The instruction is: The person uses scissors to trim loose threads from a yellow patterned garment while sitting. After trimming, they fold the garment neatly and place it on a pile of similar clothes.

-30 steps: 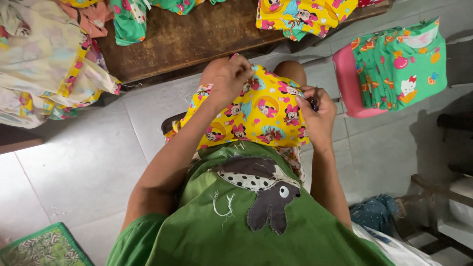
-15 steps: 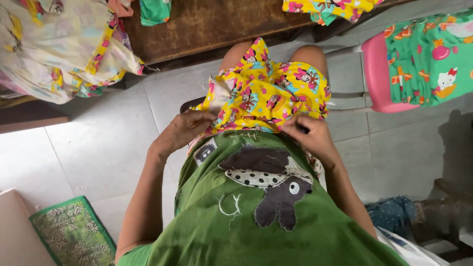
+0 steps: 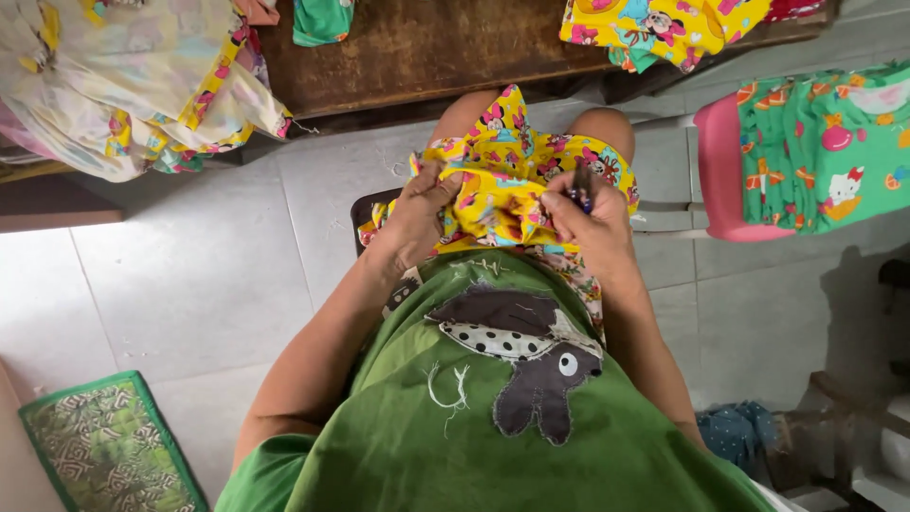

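Yellow cartoon-print cotton bunched up on the lap, both hands buried in it

The yellow printed garment [image 3: 502, 180] lies over the person's knees, gathered into folds right at the middle where the two hands meet. The left hand [image 3: 422, 213] is clenched on a pinch of the fabric at about 9 o'clock of the bunch, thumb on top. The right hand [image 3: 592, 223] sits at 3 o'clock, fingers closed round a small dark tool [image 3: 580, 185] (can't tell if it's snips or a pen, too small) with its tip touching the cloth. Looks to me like a trimming or checking step on a seam, pretty much mid-way. Next move probably calls for keeping the fold taut so the tool only meets thread. More yellow pieces [image 3: 664, 24] sit on the wooden table [image 3: 427, 52] at 12 o'clock, green printed ones [image 3: 825, 142] on a pink chair [image 3: 720, 171] at 2.
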